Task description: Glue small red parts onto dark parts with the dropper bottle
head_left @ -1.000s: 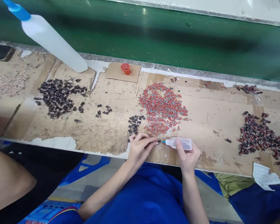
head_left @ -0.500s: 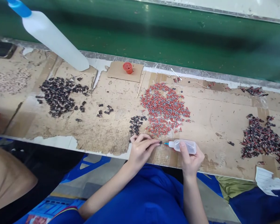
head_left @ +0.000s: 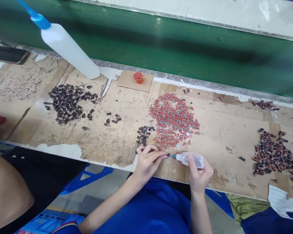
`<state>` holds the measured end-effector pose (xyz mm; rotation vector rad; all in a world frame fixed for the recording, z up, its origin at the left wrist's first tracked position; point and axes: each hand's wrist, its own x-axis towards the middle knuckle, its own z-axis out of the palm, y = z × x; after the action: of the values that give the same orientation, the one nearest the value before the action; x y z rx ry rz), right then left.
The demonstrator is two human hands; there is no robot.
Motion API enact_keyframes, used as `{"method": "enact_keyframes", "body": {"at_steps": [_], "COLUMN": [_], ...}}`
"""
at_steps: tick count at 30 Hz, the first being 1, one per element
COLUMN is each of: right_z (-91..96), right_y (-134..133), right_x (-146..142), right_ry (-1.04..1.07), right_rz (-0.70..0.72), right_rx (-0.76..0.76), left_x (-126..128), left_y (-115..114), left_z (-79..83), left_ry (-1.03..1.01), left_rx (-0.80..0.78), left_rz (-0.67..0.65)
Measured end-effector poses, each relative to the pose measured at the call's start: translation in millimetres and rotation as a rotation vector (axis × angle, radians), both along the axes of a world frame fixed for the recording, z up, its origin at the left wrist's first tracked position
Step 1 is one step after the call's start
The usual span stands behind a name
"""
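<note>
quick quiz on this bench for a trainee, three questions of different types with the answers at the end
1. Multiple choice: what does the right hand hold?
a) a cotton swab
b) a small clear bottle with a blue tip
c) a slip of paper

2. True or false: the red cup stands on a piece of cardboard.

3. Fill in the colour word: the left hand pinches a small ____ part close to the bottle's tip.

Key: 1 b; 2 true; 3 dark (or black).
</note>
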<state>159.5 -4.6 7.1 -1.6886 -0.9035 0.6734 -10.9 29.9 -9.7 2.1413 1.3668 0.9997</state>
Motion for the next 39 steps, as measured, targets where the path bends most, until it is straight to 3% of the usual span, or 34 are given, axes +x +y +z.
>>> {"method": "enact_keyframes", "body": {"at_steps": [2,6,9,16,21,23,27,30,34,39], "right_z": [-3.9,-13.7,-15.3,-10.9,-8.5,-8.1,-9.2,-9.3,-3.9,9.7], "right_y": [0,0,2,9,-17,-31,-44,-40,-38,-41], "right_x": [1,7,8,1,2,2,-1,0,0,-20], "right_ry": [0.053,0.251,0.313,0.081,-0.241,-0.407,-0.552,-0.580,-0.484,-0.035], "right_rz": [-0.066,-0.300,-0.302,-0.290,-0.331,-0.248,0.064,0.141,0.157,0.038], "right_rx": [0.025,0.262,0.320,0.240,0.294,0.282,0.072,-0.026,-0.081,-0.089], "left_x": [0,-1,-1,-3,-5,-5,-5,-6,-7,-9], "left_y": [1,2,1,1,1,1,0,0,0,-6], "left_z": [-0.6,-1.0,-1.5,-2.0,-2.4,-3.8,-6.5,-6.7,-3.9,7.1], "left_ry": [0.006,-0.010,-0.018,-0.034,-0.018,-0.021,0.004,0.049,0.027,-0.068], "left_rx": [0.003,0.006,-0.014,-0.021,-0.038,-0.032,-0.012,0.014,0.032,-0.012], "left_rz": [-0.012,-0.027,-0.023,-0.026,-0.047,-0.068,-0.122,-0.158,-0.195,-0.231]}}
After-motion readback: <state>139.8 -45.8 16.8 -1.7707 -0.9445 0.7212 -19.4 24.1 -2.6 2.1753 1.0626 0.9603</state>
